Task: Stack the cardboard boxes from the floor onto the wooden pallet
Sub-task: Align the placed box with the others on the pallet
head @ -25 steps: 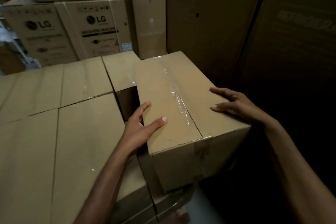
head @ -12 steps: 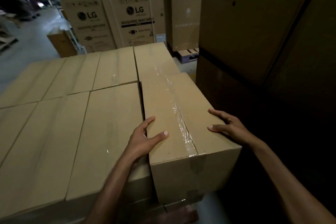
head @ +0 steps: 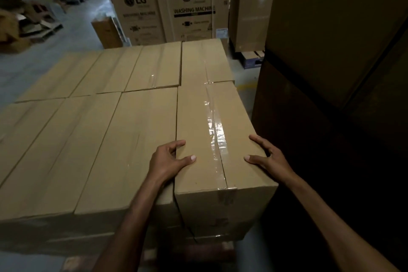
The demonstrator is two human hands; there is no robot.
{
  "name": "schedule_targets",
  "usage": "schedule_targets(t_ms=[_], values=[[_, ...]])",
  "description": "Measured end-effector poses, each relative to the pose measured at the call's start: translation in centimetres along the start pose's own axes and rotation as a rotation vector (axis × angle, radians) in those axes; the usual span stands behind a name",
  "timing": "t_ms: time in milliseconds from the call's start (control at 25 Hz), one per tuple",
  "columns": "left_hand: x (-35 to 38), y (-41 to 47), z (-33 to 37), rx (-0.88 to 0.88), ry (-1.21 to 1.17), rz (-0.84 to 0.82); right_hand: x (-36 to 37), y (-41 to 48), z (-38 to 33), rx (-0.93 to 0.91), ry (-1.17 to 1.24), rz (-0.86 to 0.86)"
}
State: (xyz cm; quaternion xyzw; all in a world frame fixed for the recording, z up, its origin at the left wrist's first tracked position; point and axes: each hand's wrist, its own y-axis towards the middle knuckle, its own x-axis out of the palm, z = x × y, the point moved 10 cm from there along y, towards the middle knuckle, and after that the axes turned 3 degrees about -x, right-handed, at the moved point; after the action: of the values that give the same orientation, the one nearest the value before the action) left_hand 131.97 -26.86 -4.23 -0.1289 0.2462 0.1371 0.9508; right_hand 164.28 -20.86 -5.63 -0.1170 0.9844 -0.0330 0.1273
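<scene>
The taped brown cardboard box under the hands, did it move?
Yes. The taped brown cardboard box swung left and settled flush against the neighbouring stacked cardboard box, closing the earlier gap.

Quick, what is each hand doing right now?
Left hand: grips the box at its left edge.
Right hand: grips the same box at its right edge.

Grey concrete floor (head: 77, 33) runs past LG washing-machine cartons (head: 192, 6), with tall dark cartons (head: 331, 51) at right

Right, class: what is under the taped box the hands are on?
Only a dim strip of a lower box shows beneath the taped box; the rest is covered or too dark.
</scene>
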Motion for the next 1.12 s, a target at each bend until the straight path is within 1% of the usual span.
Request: schedule_targets(t_ms=[120,240,320,400,520,640,760,840,1000,1040,1120], values=[[-0.6,-0.3,0.2,0.042,0.154,0.069,0.9,0.1,1.1,0.016,-0.029,-0.023],[0.1,-0.9,-0.7,0.103,0.283,0.077,2.1,-0.5,2.2,0.031,-0.080,-0.043],[0.6,-1.4,-1.1,0.110,0.374,0.070,2.2,-0.6,2.1,0.012,-0.100,-0.029],[0.8,-1.8,-1.1,0.141,0.434,0.069,2.0,-0.7,2.1,0.015,-0.194,-0.027],[1.2,-3.3,-1.7,0.183,0.464,-0.012,3.3,-1.9,2.8,0.030,-0.360,-0.128],[1.6,-4.9,-2.4,0.221,0.517,-0.099,3.8,-3.2,3.1,0.004,-0.347,-0.146],[1.7,-5.9,-2.1,0.262,0.567,-0.118,3.1,-3.3,2.8,0.017,-0.294,-0.126],[1.9,-6.3,-2.2,0.254,0.583,-0.151,3.1,-3.3,3.3,0.038,-0.321,-0.179],[3.0,-7.2,-2.9,0.252,0.683,-0.311,3.4,-4.3,4.5,0.049,-0.417,-0.309],[3.1,-7.2,-2.9,0.266,0.714,-0.325,3.6,-4.4,4.5,0.046,-0.445,-0.340],[2.9,-7.1,-2.6,0.316,0.748,-0.294,4.0,-4.5,4.3,0.027,-0.510,-0.381]])
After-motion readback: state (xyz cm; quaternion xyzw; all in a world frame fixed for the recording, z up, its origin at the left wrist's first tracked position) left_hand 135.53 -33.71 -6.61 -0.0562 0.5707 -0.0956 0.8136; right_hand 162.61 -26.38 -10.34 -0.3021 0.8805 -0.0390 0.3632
